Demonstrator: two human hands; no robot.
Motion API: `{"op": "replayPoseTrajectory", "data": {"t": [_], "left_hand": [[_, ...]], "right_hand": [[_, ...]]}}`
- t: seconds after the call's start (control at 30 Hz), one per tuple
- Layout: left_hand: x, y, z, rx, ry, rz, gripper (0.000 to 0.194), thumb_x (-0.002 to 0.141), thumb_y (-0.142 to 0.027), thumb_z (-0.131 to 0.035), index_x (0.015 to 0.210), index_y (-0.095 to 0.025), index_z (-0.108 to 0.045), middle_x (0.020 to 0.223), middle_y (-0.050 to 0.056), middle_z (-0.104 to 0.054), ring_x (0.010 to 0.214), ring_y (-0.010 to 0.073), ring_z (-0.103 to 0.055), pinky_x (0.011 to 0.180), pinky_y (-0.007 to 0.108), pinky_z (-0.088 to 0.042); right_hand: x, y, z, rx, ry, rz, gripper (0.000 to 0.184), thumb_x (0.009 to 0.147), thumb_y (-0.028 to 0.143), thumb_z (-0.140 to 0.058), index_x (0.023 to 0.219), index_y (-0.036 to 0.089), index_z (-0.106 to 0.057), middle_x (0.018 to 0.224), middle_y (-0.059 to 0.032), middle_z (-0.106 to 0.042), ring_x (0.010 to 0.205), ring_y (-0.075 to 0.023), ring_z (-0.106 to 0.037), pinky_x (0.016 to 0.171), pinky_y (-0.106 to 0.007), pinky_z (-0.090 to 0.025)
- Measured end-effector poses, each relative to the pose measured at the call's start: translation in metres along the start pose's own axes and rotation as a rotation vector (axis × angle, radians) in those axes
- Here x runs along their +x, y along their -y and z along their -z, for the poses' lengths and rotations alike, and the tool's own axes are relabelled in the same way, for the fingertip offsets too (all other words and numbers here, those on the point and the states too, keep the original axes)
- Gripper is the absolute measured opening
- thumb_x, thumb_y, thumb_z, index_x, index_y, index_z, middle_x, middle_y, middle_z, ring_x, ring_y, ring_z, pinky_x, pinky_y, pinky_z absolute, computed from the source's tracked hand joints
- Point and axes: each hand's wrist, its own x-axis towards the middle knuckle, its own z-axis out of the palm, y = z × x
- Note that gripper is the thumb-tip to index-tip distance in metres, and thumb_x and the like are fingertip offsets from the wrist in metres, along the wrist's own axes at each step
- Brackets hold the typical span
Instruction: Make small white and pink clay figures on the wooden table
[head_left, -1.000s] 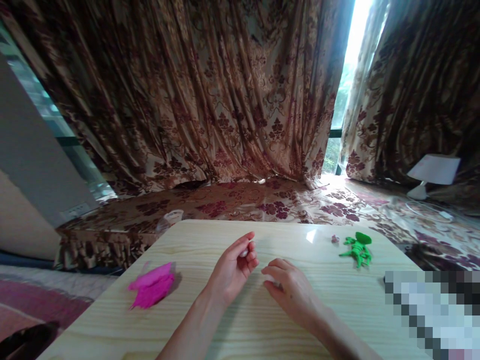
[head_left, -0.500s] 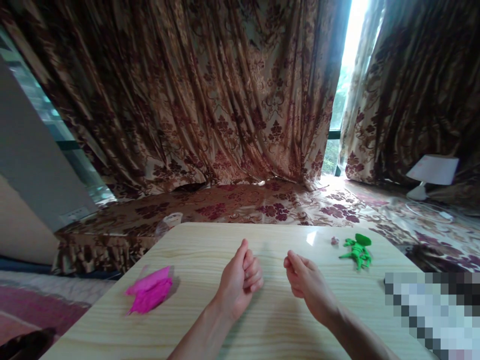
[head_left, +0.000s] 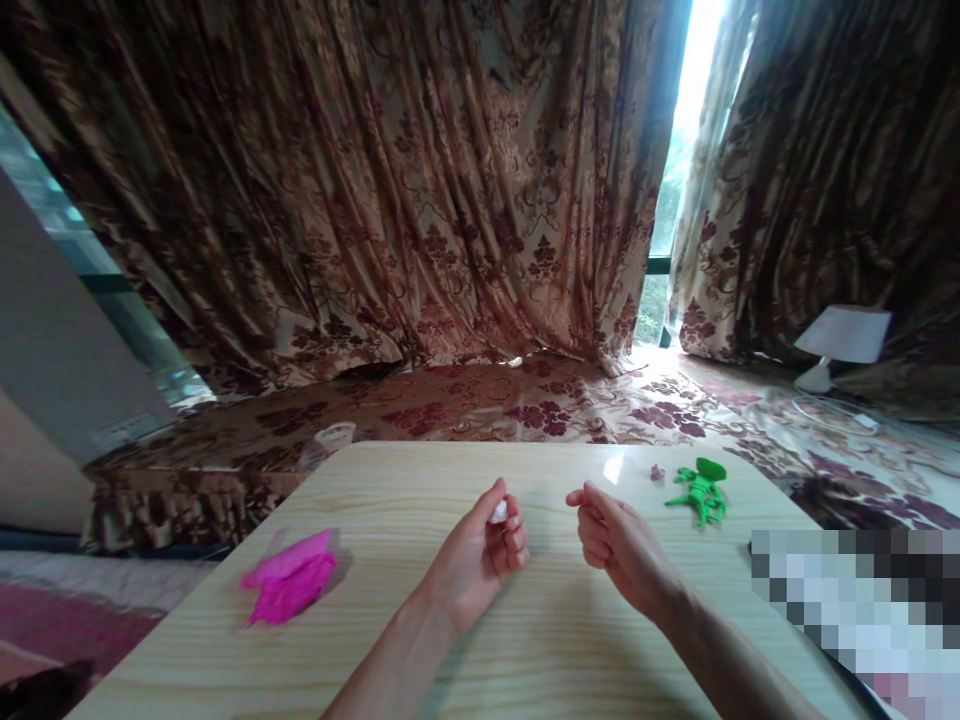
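Note:
My left hand (head_left: 484, 555) rests above the middle of the light wooden table (head_left: 540, 650), its fingers curled round a small white lump (head_left: 498, 512) pinched against the thumb. My right hand (head_left: 619, 545) hovers just to the right of it with thumb and fingers pinched together; whether anything is in them I cannot make out. A green clay figure (head_left: 699, 492) lies at the table's far right, with a tiny purple bit (head_left: 657, 472) beside it. A crumpled pink bag (head_left: 289, 582) lies at the table's left.
Patterned brown curtains (head_left: 420, 190) hang behind, and a matching cloth covers the ledge (head_left: 465, 400). A clear plastic cup (head_left: 330, 440) stands past the table's far left edge. A white lamp (head_left: 836, 345) stands at the right. A blurred patch (head_left: 855, 610) covers the near right corner.
My right hand lifted off the table and moved right, away from the left hand. My left hand closed to a fist, then showed the white lump at its fingertips again.

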Motion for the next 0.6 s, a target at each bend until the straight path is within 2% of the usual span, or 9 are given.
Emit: {"op": "replayPoseTrajectory", "data": {"t": [0.1, 0.17, 0.27, 0.3, 0.37, 0.43, 0.5, 0.57, 0.6], "left_hand": [[0.0002, -0.0009, 0.0004, -0.019, 0.009, 0.015, 0.016, 0.079, -0.018, -0.056, 0.094, -0.013, -0.059, 0.073, 0.000, -0.053, 0.054, 0.0045, -0.048, 0.050, 0.018, -0.040], [0.0006, -0.0015, 0.0018, -0.033, 0.043, 0.011, 0.021, 0.079, -0.015, -0.054, 0.099, -0.013, -0.058, 0.065, -0.002, -0.049, 0.048, 0.0037, -0.043, 0.047, 0.018, -0.036], [0.0006, -0.0033, 0.0042, -0.065, 0.097, 0.030, 0.022, 0.082, -0.029, -0.050, 0.092, -0.012, -0.060, 0.051, -0.006, -0.037, 0.039, 0.0045, -0.032, 0.038, 0.019, -0.027], [0.0003, -0.0039, 0.0046, -0.075, 0.104, 0.030, 0.025, 0.082, -0.032, -0.049, 0.092, -0.012, -0.060, 0.051, -0.006, -0.036, 0.039, 0.0052, -0.032, 0.038, 0.019, -0.027], [-0.0006, -0.0046, 0.0046, -0.087, 0.091, 0.014, 0.023, 0.081, -0.026, -0.050, 0.097, -0.012, -0.060, 0.058, -0.002, -0.046, 0.046, 0.0066, -0.041, 0.045, 0.021, -0.036], [-0.0012, -0.0041, 0.0042, -0.067, 0.047, -0.014, 0.026, 0.077, -0.013, -0.051, 0.102, -0.012, -0.058, 0.077, 0.004, -0.057, 0.060, 0.0085, -0.052, 0.057, 0.023, -0.043], [-0.0008, -0.0025, 0.0046, -0.033, 0.012, -0.032, 0.029, 0.075, -0.009, -0.054, 0.104, -0.012, -0.057, 0.088, 0.008, -0.059, 0.065, 0.0082, -0.054, 0.059, 0.021, -0.044], [0.0006, -0.0007, 0.0060, -0.029, 0.021, -0.028, 0.024, 0.078, -0.016, -0.056, 0.102, -0.012, -0.057, 0.077, 0.003, -0.057, 0.055, 0.0054, -0.049, 0.049, 0.018, -0.039], [0.0014, 0.0001, 0.0068, -0.042, 0.036, -0.018, 0.020, 0.080, -0.021, -0.055, 0.098, -0.013, -0.057, 0.068, 0.000, -0.053, 0.050, 0.0045, -0.045, 0.045, 0.017, -0.036]], "right_hand": [[0.0007, -0.0007, 0.0002, -0.044, -0.012, -0.009, 0.027, 0.078, 0.044, -0.055, 0.083, 0.018, -0.056, 0.045, 0.0121, -0.019, 0.037, -0.0035, -0.011, 0.034, -0.017, -0.007], [0.0002, -0.0006, 0.0004, -0.090, -0.027, -0.011, 0.025, 0.077, 0.041, -0.056, 0.086, 0.018, -0.056, 0.045, 0.0116, -0.024, 0.036, -0.0034, -0.016, 0.034, -0.016, -0.010], [-0.0018, 0.0006, 0.0014, -0.118, -0.013, 0.016, 0.025, 0.073, 0.030, -0.062, 0.094, 0.018, -0.058, 0.060, 0.0041, -0.048, 0.048, -0.0067, -0.043, 0.042, -0.018, -0.032], [-0.0024, 0.0012, 0.0020, -0.114, 0.012, 0.020, 0.027, 0.071, 0.027, -0.063, 0.096, 0.018, -0.058, 0.072, 0.0002, -0.055, 0.059, -0.0098, -0.051, 0.050, -0.021, -0.039], [-0.0030, 0.0024, 0.0036, -0.104, 0.054, 0.008, 0.029, 0.071, 0.026, -0.064, 0.098, 0.018, -0.058, 0.088, -0.0044, -0.059, 0.075, -0.0144, -0.057, 0.063, -0.026, -0.044], [-0.0026, 0.0033, 0.0056, -0.106, 0.055, -0.007, 0.026, 0.075, 0.032, -0.062, 0.096, 0.018, -0.058, 0.082, -0.0029, -0.058, 0.066, -0.0120, -0.056, 0.058, -0.024, -0.043], [-0.0017, 0.0040, 0.0075, -0.106, 0.022, 0.005, 0.023, 0.079, 0.037, -0.057, 0.090, 0.017, -0.058, 0.064, 0.0021, -0.051, 0.048, -0.0071, -0.045, 0.045, -0.020, -0.034], [-0.0007, 0.0043, 0.0087, -0.074, 0.005, 0.020, 0.021, 0.080, 0.037, -0.055, 0.084, 0.017, -0.057, 0.060, 0.0037, -0.047, 0.044, -0.0062, -0.039, 0.042, -0.019, -0.030], [-0.0003, 0.0042, 0.0090, -0.048, 0.008, 0.021, 0.019, 0.079, 0.035, -0.055, 0.084, 0.017, -0.057, 0.063, 0.0024, -0.049, 0.048, -0.0072, -0.042, 0.044, -0.020, -0.032]]}}
